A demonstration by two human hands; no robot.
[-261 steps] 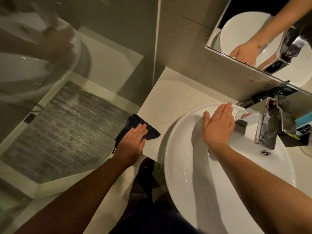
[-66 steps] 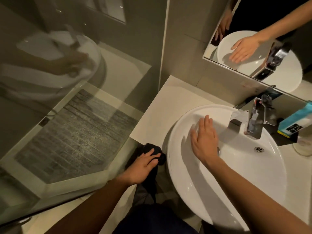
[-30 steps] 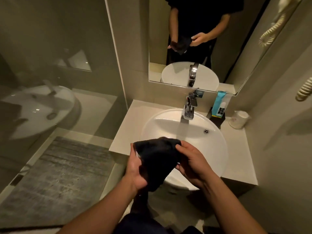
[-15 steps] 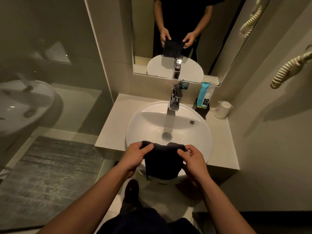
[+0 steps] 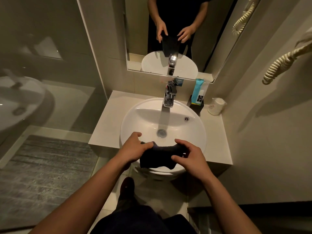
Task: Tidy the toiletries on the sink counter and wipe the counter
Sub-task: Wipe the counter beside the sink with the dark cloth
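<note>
A dark cloth (image 5: 159, 156) hangs over the front rim of the round white basin (image 5: 140, 115). My left hand (image 5: 135, 147) pinches its left top corner and my right hand (image 5: 189, 154) grips its right side. The beige counter (image 5: 104, 125) surrounds the basin. At the back right a blue tube (image 5: 198, 92) stands in a black holder (image 5: 196, 106), with a white cup (image 5: 216, 106) beside it.
A chrome tap (image 5: 169, 97) stands behind the basin under a mirror (image 5: 168, 31). A glass shower screen (image 5: 42, 65) is to the left, above a grey mat (image 5: 42, 174). A coiled cord (image 5: 283, 63) hangs on the right wall.
The cloth went from wiping the left counter with my left hand to being held in both hands over the basin's front rim. It now hangs shorter, bunched at the top.
</note>
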